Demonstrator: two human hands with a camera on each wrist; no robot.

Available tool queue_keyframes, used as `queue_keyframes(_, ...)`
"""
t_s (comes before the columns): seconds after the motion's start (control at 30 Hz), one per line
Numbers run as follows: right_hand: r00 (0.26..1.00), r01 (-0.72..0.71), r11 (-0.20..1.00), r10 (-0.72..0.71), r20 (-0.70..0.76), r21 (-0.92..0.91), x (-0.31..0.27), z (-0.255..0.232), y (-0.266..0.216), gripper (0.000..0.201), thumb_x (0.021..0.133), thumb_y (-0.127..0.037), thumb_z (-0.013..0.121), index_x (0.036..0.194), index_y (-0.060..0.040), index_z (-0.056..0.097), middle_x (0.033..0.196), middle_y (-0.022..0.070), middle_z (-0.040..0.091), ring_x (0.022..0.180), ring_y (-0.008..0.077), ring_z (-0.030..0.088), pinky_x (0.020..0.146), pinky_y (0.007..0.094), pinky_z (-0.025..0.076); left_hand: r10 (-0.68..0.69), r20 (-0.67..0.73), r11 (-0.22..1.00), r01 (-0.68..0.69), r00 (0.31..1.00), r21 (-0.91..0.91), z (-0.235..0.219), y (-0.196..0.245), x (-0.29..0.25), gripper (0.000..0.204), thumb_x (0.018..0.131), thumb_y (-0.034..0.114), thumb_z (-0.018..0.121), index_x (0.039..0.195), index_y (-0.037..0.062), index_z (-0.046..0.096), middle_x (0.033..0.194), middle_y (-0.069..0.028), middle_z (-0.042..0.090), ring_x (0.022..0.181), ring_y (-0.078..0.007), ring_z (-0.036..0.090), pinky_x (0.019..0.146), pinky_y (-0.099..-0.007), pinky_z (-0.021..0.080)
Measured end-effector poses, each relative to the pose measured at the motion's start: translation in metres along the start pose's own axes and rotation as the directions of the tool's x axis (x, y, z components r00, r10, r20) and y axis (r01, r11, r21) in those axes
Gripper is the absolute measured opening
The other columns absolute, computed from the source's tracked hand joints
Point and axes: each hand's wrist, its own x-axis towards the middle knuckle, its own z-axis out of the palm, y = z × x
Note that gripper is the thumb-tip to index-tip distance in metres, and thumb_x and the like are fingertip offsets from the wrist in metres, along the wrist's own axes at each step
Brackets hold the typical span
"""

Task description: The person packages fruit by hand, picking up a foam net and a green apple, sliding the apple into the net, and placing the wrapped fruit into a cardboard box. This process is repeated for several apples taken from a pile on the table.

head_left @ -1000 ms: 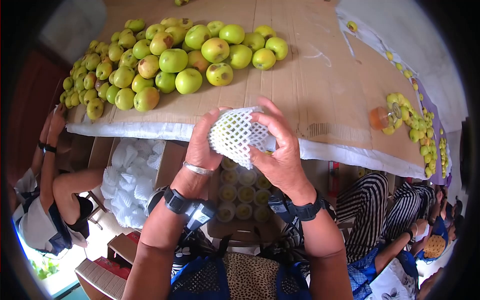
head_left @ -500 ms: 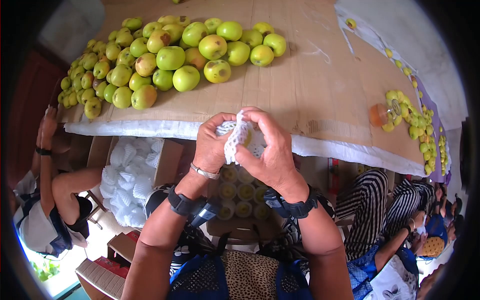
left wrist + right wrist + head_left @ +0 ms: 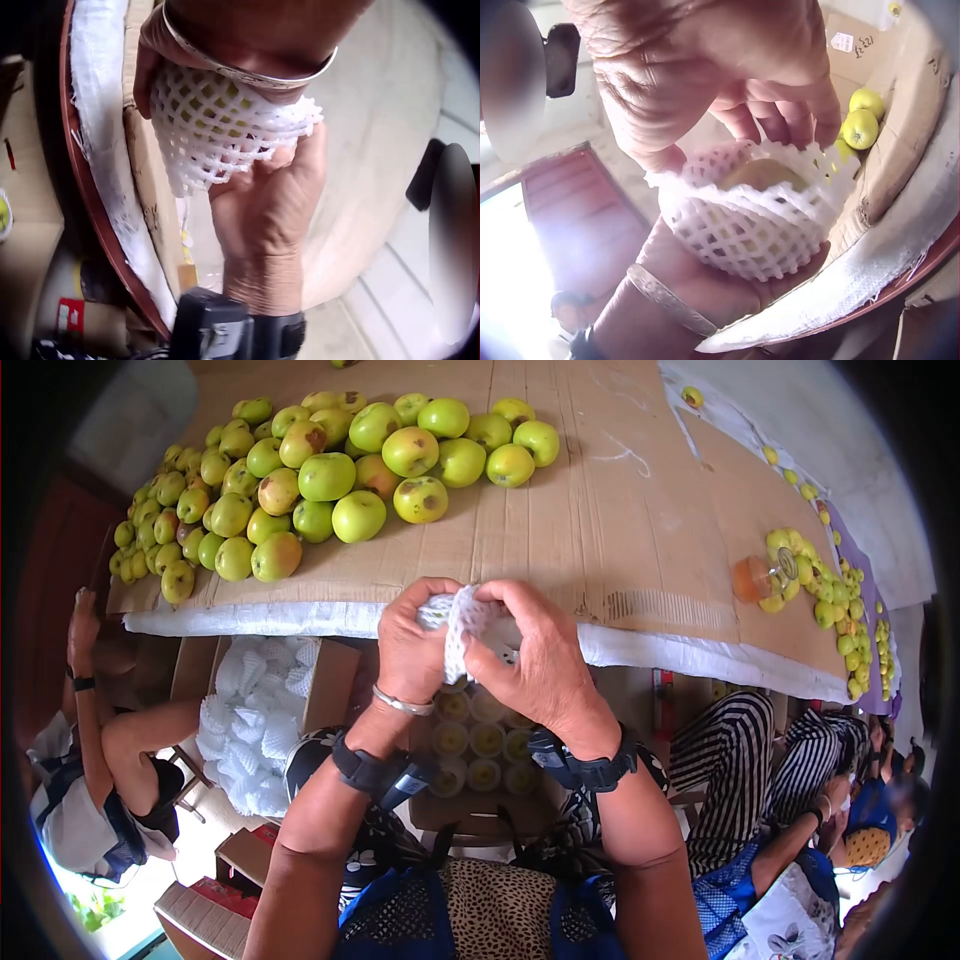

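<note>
In front of me, at the table's edge, my left hand point(image 3: 412, 645) grips an apple point(image 3: 761, 174) inside a white foam net point(image 3: 750, 225). The right wrist view shows the net's frilled rim around the apple's upper part, with the palm underneath. My right hand point(image 3: 540, 660) pinches that rim, thumb on one side and fingers on the other. Seen from the head, the net point(image 3: 462, 630) is bunched between both hands and hides the apple. Green lattice gaps show through the net in the left wrist view.
Many green apples point(image 3: 328, 477) are heaped on the cardboard-covered table point(image 3: 580, 540). An open box of foam nets point(image 3: 255, 700) stands lower left; a carton point(image 3: 480, 810) with netted apples sits below my hands. A jar point(image 3: 755, 578) stands right. Other people sit on both sides.
The net's lattice side faced up with my hands spread round it; then it was turned and my hands came closer together. Since half a second ago, they have shifted only slightly.
</note>
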Motion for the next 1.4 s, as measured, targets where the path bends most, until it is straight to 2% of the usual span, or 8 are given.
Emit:
queue_keyframes(0.37,0.999,-0.028,0.991,0.030,-0.016,0.128,0.002,0.000,0.007,0.027,0.074,-0.018,0.063,0.091,0.0012,0.053,0.085,0.0170,0.058,0.078,0.0318,0.058,0.071,0.0365,0.046,0.005,0.083,0.969,-0.026,0.997,0.246,-0.005,0.009,-0.002,0.018,0.069,0.007,0.066,0.085,0.0010,0.060,0.074,-0.0011,0.059,0.067,-0.0071,0.054,0.061,-0.0215,0.045)
queue_keyframes(0.47,0.993,-0.113,0.968,0.119,-0.013,0.222,0.000,0.007,0.007,0.024,0.078,-0.019,0.062,0.088,0.0016,0.054,0.080,0.0154,0.059,0.072,0.0281,0.059,0.067,0.0348,0.047,0.295,0.112,0.805,-0.310,0.949,0.506,-0.001,0.007,-0.007,0.023,0.067,0.008,0.067,0.087,0.0005,0.060,0.077,-0.0019,0.059,0.071,-0.0074,0.053,0.064,-0.0230,0.045)
queue_keyframes(0.63,0.962,-0.262,0.919,0.273,0.001,0.294,0.004,0.004,0.004,0.022,0.081,-0.019,0.061,0.082,0.0021,0.055,0.074,0.0141,0.059,0.066,0.0246,0.060,0.060,0.0326,0.047,-0.040,0.129,0.990,0.022,0.991,0.139,-0.006,0.008,-0.005,0.021,0.073,0.013,0.059,0.090,-0.0007,0.059,0.079,-0.0127,0.061,0.072,-0.0191,0.058,0.067,-0.0293,0.046)
queue_keyframes(0.83,0.960,-0.277,0.918,0.278,0.037,0.283,0.003,0.007,0.008,0.021,0.081,-0.018,0.061,0.082,0.0026,0.056,0.073,0.0131,0.060,0.066,0.0204,0.060,0.057,0.0297,0.047,0.218,0.108,0.845,-0.243,0.970,0.476,-0.003,0.006,-0.007,0.024,0.071,0.016,0.064,0.088,-0.0008,0.060,0.081,-0.0136,0.061,0.074,-0.0186,0.059,0.068,-0.0292,0.046)
queue_keyframes(1.03,0.933,-0.350,0.862,0.355,0.056,0.368,0.002,0.010,0.007,0.018,0.082,-0.014,0.059,0.081,0.0032,0.056,0.073,0.0096,0.061,0.067,0.0115,0.058,0.057,0.0258,0.047,0.141,0.100,0.860,-0.172,0.985,0.481,-0.002,0.009,-0.007,0.023,0.071,0.014,0.065,0.088,-0.0005,0.060,0.076,-0.0105,0.062,0.070,-0.0156,0.059,0.064,-0.0269,0.046)
queue_keyframes(1.13,0.941,-0.324,0.856,0.335,0.044,0.403,0.004,0.007,0.014,0.017,0.083,-0.013,0.058,0.082,0.0035,0.056,0.073,0.0085,0.061,0.067,0.0094,0.057,0.058,0.0246,0.046,-0.114,0.103,0.990,0.104,0.988,0.098,-0.006,0.009,-0.003,0.020,0.073,0.012,0.064,0.089,-0.0003,0.059,0.073,-0.0045,0.060,0.066,-0.0094,0.055,0.061,-0.0226,0.045)
queue_keyframes(1.27,0.965,-0.254,0.864,0.256,0.054,0.435,0.002,0.007,0.012,0.016,0.083,-0.012,0.059,0.087,0.0029,0.056,0.079,0.0078,0.062,0.071,0.0088,0.057,0.059,0.0241,0.046,-0.154,0.120,0.959,0.178,0.981,-0.219,-0.003,0.013,-0.004,0.016,0.076,0.007,0.059,0.091,0.0001,0.057,0.073,-0.0008,0.058,0.065,-0.0048,0.051,0.057,-0.0192,0.042)
queue_keyframes(1.4,0.958,-0.280,0.831,0.278,0.077,0.481,0.000,0.011,0.011,0.018,0.081,-0.013,0.061,0.090,0.0017,0.056,0.083,0.0077,0.062,0.072,0.0100,0.057,0.061,0.0250,0.046,-0.130,0.113,0.980,0.145,0.985,-0.134,-0.006,0.008,-0.003,0.014,0.080,0.010,0.055,0.091,0.0011,0.057,0.074,-0.0008,0.057,0.064,-0.0055,0.052,0.058,-0.0192,0.042)
